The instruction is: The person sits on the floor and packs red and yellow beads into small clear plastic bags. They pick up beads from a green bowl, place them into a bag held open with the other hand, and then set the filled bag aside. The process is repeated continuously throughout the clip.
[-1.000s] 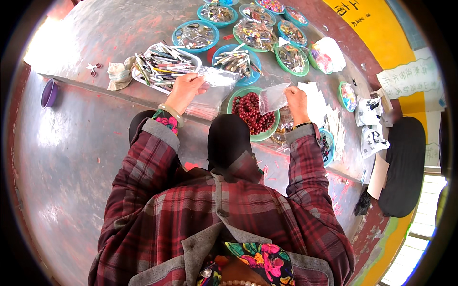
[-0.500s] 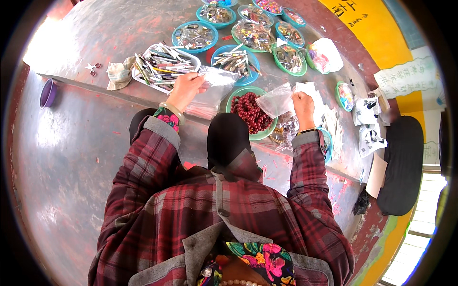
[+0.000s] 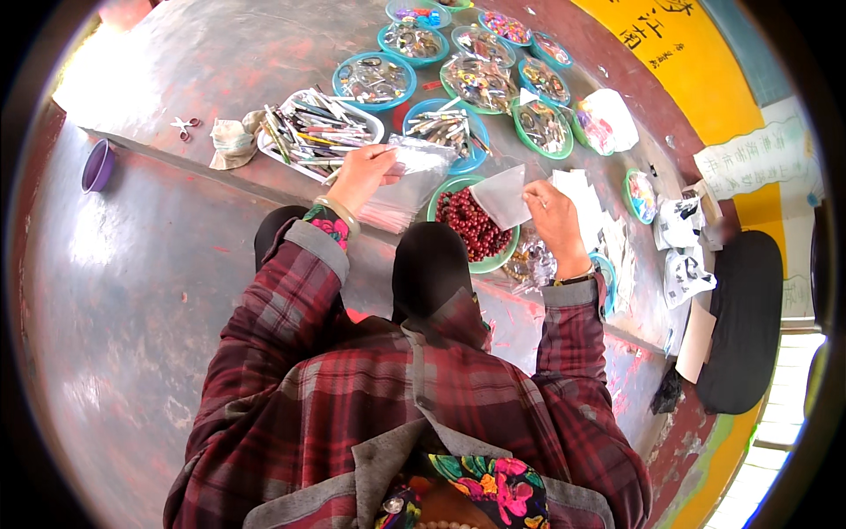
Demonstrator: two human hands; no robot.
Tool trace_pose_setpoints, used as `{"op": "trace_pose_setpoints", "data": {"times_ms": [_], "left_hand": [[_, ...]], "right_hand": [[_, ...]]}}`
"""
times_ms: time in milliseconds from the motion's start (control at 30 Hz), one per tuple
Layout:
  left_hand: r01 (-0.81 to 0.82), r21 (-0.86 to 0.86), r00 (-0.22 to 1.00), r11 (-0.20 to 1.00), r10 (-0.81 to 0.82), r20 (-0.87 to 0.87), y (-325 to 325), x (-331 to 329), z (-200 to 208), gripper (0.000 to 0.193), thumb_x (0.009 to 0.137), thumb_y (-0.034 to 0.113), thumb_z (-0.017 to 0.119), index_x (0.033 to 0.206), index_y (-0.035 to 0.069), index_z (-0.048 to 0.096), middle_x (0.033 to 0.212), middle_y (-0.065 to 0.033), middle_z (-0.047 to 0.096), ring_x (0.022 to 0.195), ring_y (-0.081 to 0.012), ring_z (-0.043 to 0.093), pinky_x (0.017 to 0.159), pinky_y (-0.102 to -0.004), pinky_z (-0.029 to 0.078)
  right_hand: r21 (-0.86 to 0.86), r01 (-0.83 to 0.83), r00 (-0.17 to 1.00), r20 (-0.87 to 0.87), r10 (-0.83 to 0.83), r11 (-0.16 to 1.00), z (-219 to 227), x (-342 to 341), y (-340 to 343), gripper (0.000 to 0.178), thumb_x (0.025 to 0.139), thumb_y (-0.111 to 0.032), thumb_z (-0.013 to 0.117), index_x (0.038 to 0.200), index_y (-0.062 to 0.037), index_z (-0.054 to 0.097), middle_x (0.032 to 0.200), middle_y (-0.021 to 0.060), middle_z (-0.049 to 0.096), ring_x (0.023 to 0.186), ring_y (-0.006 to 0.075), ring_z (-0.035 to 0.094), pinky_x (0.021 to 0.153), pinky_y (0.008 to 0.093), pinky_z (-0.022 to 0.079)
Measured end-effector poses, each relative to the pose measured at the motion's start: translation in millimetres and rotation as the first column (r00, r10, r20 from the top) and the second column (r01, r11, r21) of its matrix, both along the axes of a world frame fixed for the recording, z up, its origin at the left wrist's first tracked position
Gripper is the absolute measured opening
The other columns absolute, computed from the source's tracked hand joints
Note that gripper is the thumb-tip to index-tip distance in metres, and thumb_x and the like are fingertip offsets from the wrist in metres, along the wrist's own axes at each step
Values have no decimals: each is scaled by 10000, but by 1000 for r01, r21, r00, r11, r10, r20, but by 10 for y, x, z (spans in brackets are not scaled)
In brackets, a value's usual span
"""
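Observation:
My left hand [image 3: 361,179] is closed on a clear plastic packet [image 3: 426,157], which sticks out to the right over the edge of a blue basin [image 3: 486,160] of pen-like sticks. My right hand [image 3: 557,220] pinches a small clear plastic bag [image 3: 502,196] by its right edge. That bag hangs above a green basin [image 3: 505,257] heaped with dark red beads [image 3: 470,229], hiding some of them. Below my left hand lies a stack of flat clear bags [image 3: 385,214]. Beside my right wrist is a bag of brownish beads [image 3: 531,263].
A white tray [image 3: 380,132] of pens stands left of the basins, near a cloth bundle [image 3: 233,141] and scissors [image 3: 184,128]. Several basins of bagged trinkets fill the far side, including a blue one [image 3: 412,84]. A purple bowl [image 3: 99,166] sits far left; white bags [image 3: 685,273] lie right.
My right hand has turned and shifted slightly left, its fingers now pointing toward the bead basin. The small bag tilts more upright. My left hand keeps its packet; the whole view has shifted a little.

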State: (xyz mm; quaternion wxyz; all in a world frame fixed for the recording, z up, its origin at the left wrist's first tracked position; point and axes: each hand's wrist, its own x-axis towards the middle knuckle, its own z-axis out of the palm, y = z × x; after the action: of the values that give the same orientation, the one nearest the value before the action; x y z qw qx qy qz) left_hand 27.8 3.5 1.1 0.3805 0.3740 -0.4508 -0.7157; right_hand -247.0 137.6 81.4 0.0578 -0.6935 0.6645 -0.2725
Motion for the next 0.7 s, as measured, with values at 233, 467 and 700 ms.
{"op": "trace_pose_setpoints", "data": {"times_ms": [233, 467, 700], "left_hand": [[-166, -41, 986, 985, 165, -21, -34, 12, 13, 273, 884, 211, 545, 999, -32, 593, 866, -58, 619, 798, -128, 600, 722, -250, 486], [-112, -75, 993, 991, 108, -56, -53, 26, 29, 358, 907, 312, 502, 1006, -24, 577, 915, -53, 586, 824, -106, 562, 774, -250, 468], [113, -30, 977, 993, -116, -177, -22, 85, 99, 388, 915, 395, 463, 927, 20, 562, 869, -11, 553, 734, -73, 508, 731, -225, 436]], "right_hand": [[62, -386, 908, -151, 391, 920, 374, 570, -194, 52, 829, -126, 499, 854, -100, 537, 712, 90, 588, 692, 293, 561, 642, 375, 363], [107, -557, 812, -135, 567, 823, 453, 876, -632, 82, 800, -101, 542, 866, -73, 581, 762, 88, 610, 734, 301, 569, 647, 375, 402], [-25, -467, 884, -44, 465, 884, 142, 921, -990, 121, 792, -78, 533, 898, -48, 584, 770, 135, 612, 719, 328, 582, 603, 388, 442]]}}
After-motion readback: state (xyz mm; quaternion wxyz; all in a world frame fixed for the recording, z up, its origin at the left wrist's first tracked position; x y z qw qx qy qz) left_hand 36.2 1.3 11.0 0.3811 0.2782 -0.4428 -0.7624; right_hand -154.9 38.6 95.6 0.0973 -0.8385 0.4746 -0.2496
